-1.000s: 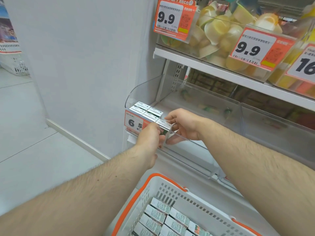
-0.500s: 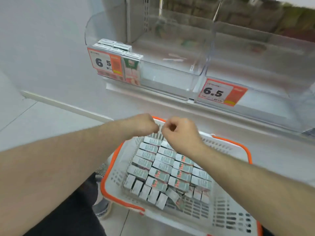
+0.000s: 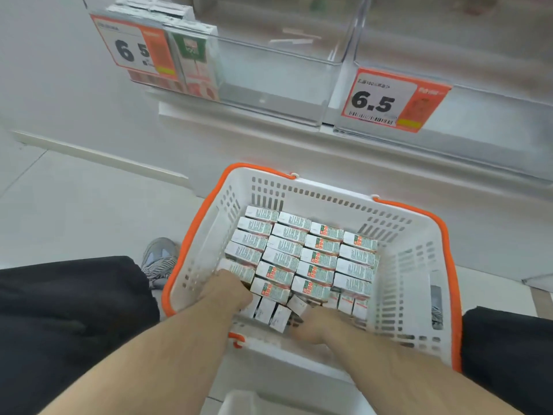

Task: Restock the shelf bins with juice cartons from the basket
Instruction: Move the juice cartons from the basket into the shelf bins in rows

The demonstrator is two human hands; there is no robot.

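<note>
1. My left hand (image 3: 230,287) is down inside the white basket (image 3: 414,265) with the orange rim, at its near-left corner. It rests on the juice cartons (image 3: 302,256) there; its fingers are hidden among them, so I cannot tell whether they grip one.
2. My right hand (image 3: 311,326) is at the near edge of the cartons, fingers curled down against a tilted carton (image 3: 296,304) in the front row. I cannot tell whether it has hold of it.
3. The cartons lie in neat rows across the basket floor, with a row of upright ones along the near side.
4. The basket stands on the floor between my knees, just below the shelf.
5. Above, the left clear bin (image 3: 269,70) holds a few cartons (image 3: 191,55) in its left corner, behind a 6.5 price tag (image 3: 134,46).
6. The right bin (image 3: 493,109) carries another 6.5 price tag (image 3: 392,100) on its front.
7. My grey shoe (image 3: 160,259) shows beside the basket's left wall.
</note>
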